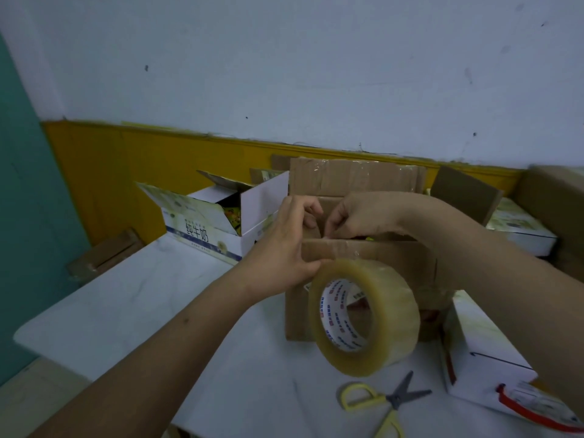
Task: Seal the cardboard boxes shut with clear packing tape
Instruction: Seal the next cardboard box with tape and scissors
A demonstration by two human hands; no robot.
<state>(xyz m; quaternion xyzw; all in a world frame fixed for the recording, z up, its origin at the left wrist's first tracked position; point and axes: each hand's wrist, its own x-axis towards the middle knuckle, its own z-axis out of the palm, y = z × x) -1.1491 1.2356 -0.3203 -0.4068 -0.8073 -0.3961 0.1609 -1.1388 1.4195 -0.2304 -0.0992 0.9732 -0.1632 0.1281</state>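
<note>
Fingers of both hands pinch cardboard box flap edges; tape roll hangs.

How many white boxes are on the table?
3: one open white box behind the left hand, one near the scissors, one far right, partly hidden. More may hide behind the brown boxes.

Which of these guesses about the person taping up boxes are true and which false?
1. The clear packing tape roll hangs in front of the brown cardboard box. True.
2. The yellow-handled scissors are being held. False: they lie on the white table.
3. Both the left hand and the right hand are at the box's top. True.
4. The white printed carton at the back left is sealed. False: its flaps stand open.
</note>
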